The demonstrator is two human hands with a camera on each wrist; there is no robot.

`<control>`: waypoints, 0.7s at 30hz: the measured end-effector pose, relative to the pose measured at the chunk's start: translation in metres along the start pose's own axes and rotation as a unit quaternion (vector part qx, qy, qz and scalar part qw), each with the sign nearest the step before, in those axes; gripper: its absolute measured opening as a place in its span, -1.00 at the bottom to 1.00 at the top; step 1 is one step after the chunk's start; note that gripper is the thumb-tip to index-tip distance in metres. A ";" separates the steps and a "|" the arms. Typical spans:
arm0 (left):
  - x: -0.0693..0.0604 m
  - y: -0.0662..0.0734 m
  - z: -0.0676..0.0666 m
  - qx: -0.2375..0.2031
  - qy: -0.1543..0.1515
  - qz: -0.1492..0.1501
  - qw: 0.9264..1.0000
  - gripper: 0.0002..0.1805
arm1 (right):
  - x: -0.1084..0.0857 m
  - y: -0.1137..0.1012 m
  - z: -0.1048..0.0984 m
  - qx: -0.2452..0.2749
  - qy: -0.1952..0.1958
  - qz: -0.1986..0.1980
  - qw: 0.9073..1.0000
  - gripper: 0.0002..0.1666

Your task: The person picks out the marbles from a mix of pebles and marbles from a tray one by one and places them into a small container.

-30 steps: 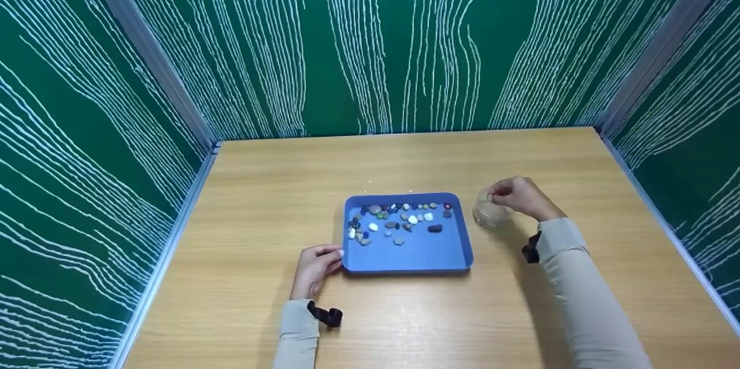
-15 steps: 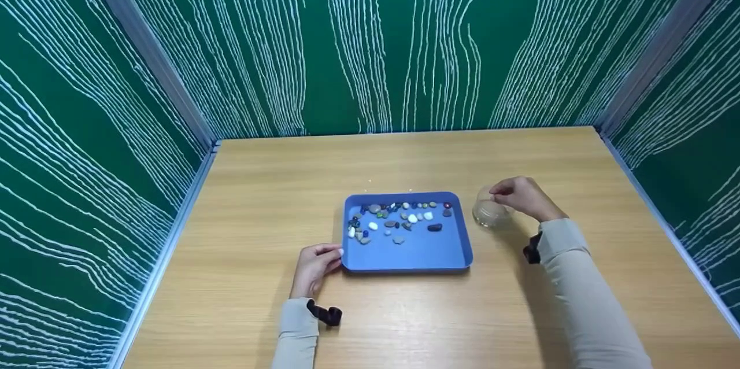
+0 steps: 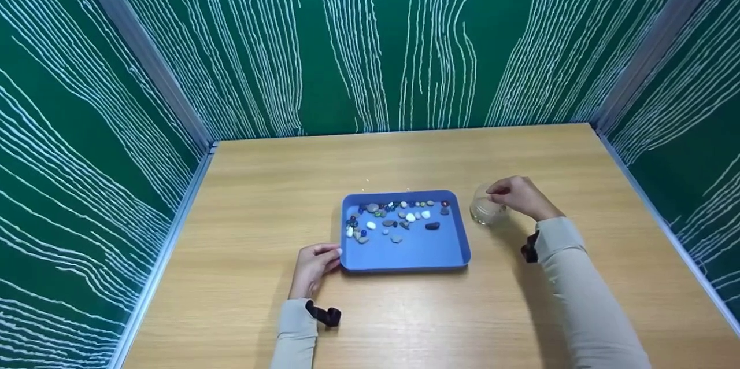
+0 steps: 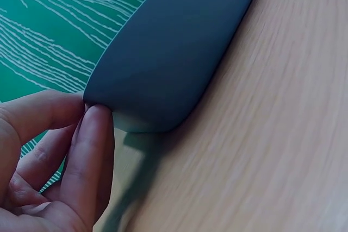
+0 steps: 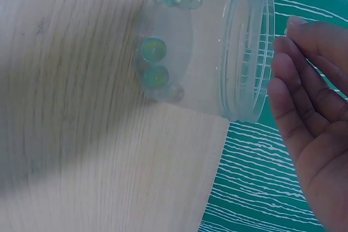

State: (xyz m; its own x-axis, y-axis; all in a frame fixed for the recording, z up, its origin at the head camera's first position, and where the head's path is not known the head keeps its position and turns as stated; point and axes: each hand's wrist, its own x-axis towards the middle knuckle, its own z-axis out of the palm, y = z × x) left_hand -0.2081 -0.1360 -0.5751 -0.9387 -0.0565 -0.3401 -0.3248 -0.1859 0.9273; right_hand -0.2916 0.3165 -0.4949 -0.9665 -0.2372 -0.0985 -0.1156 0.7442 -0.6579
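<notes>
My left hand (image 3: 314, 268) pinches the left edge of a blue plastic tray (image 3: 413, 259) near its front corner. In the left wrist view the thumb and fingers (image 4: 89, 156) meet at the tray's rim (image 4: 157, 63). Several pebbles (image 3: 396, 239) and glass marbles lie in the tray, mostly at the back and left. My right hand (image 3: 523, 198) is over the mouth of a clear jar (image 3: 483, 213), thumb and fingertips brought together. Several marbles (image 5: 154, 50) rest at the jar's bottom. Whether something tiny is between the right fingertips (image 5: 283, 66) cannot be made out.
The jar stands on the wooden table (image 3: 277, 184), just right of the tray. A few tiny pale bits (image 3: 367, 180) lie behind the tray. Green panels (image 3: 404, 45) with white lines enclose the table at the back and sides.
</notes>
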 end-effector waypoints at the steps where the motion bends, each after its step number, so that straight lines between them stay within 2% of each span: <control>1: 0.000 0.001 0.000 0.000 0.000 0.000 1.000 -0.67 | 0.000 0.000 0.000 -0.001 0.001 -0.002 1.000 -0.72; 11: -0.001 0.005 -0.001 0.004 -0.001 -0.003 1.000 -0.65 | 0.006 -0.001 0.006 0.008 -0.006 0.003 1.000 -0.71; 21: 0.001 0.002 -0.001 0.016 -0.001 0.009 1.000 -0.69 | 0.014 -0.016 0.010 0.023 -0.010 0.011 1.000 -0.69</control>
State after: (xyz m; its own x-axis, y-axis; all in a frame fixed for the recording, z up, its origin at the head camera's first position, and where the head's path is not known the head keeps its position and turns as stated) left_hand -0.2092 -0.1374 -0.5734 -0.9450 -0.0569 -0.3222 -0.3106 -0.1538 0.9380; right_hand -0.3007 0.2952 -0.4935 -0.9637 -0.2337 -0.1293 -0.0824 0.7204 -0.6886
